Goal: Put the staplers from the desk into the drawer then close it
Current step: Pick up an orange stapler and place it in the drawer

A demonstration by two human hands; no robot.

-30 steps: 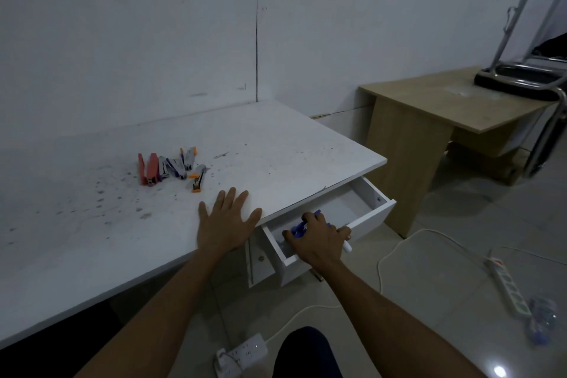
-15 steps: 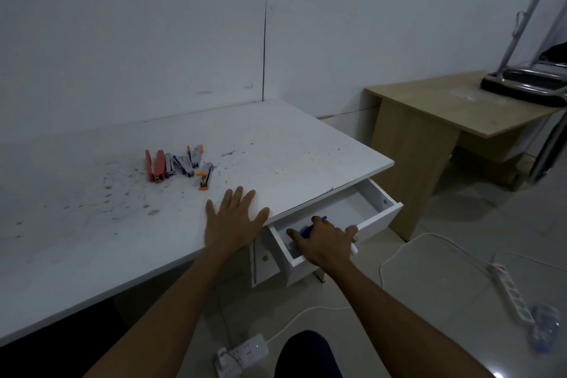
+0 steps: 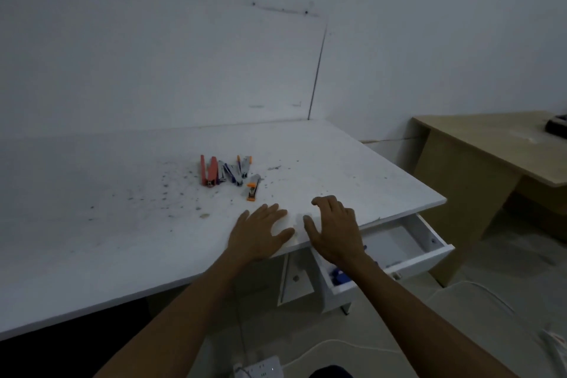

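Several staplers lie in a cluster on the white desk (image 3: 122, 224): a red one (image 3: 208, 171), blue and grey ones (image 3: 230, 173), one with orange tips (image 3: 244, 164), and a separate grey and orange stapler (image 3: 253, 187) nearest me. My left hand (image 3: 259, 232) rests flat on the desk near its front edge, holding nothing. My right hand (image 3: 333, 228) hovers empty over the desk edge, fingers spread and curled. The white drawer (image 3: 429, 253) under the desk stands open, with a blue stapler (image 3: 339, 278) lying in its near left corner.
A wooden table (image 3: 491, 144) stands to the right with a dark object on it. A white power strip (image 3: 260, 368) and cables lie on the tiled floor below. The white wall runs behind the desk. Dark specks dot the desk top.
My right hand has let go of the blue stapler in the drawer and risen up over the desk edge. My left hand has stayed flat on the desk.
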